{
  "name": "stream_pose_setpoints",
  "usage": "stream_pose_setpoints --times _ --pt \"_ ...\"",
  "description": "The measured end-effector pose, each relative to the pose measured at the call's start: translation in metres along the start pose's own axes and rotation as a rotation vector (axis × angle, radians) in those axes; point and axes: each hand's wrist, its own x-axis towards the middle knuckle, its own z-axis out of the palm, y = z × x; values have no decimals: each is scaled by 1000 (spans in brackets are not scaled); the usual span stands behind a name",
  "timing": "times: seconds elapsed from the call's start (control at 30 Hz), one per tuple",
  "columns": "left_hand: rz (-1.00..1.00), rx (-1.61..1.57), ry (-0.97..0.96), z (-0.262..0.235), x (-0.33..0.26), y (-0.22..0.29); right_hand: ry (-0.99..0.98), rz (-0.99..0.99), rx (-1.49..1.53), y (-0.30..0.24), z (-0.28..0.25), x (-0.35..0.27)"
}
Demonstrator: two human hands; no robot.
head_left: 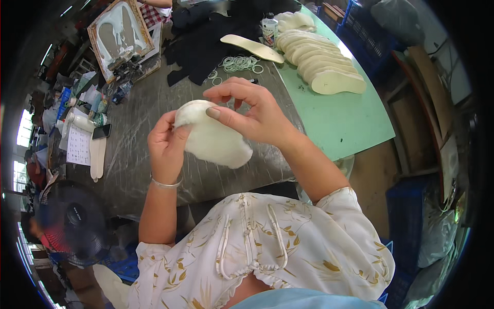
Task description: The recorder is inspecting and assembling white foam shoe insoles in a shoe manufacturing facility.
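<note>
Ref. landmark: grey table [149, 98]. Insole [216, 136], white, fleecy, is held in air above the table's near edge, between both hands. Left hand [165, 149] grips the insole's left end, fingers curled round the edge, thumb on top; right hand [252, 110] pinches the upper rim w/ thumb and forefinger, other fingers fanned loose. Risk, as judgement: the grip covers one end only, so the free lower-right end may sag or fold; if the pinch slackens, the insole could drop off the table's near edge toward the lap. A pull from both hands could stretch or tear the soft edge. Green board [339, 118], right of table, carries a leaning row of pale insoles [319, 56]. Blue crate [360, 26], beyond the board's far right: contents cannot be told. Wooden tray [121, 33], far-left on table, holds two sole-shaped outlines. Rubber bands [239, 64], far side of table, lie loose. Bottle [269, 28], far edge: contents not visible.
</note>
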Motion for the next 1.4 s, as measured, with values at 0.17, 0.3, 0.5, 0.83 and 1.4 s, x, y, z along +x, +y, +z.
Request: stream_pose_setpoints --times 0.17,0.3,0.5,0.83,1.4 --pt "-13 -241 214 -10 -8 -7 -152 207 239 13 17 -4" --pt "-130 -401 234 -12 -13 -25 -62 383 244 28 30 -14" --pt "-221 -371 240 -22 -21 -38 -232 415 167 25 40 -7" --pt "-100 -642 430 -73 -40 -50 -421 558 -118 36 19 -32" --pt "184 -898 233 -133 -40 -84 -222 334 -75 22 28 -47"
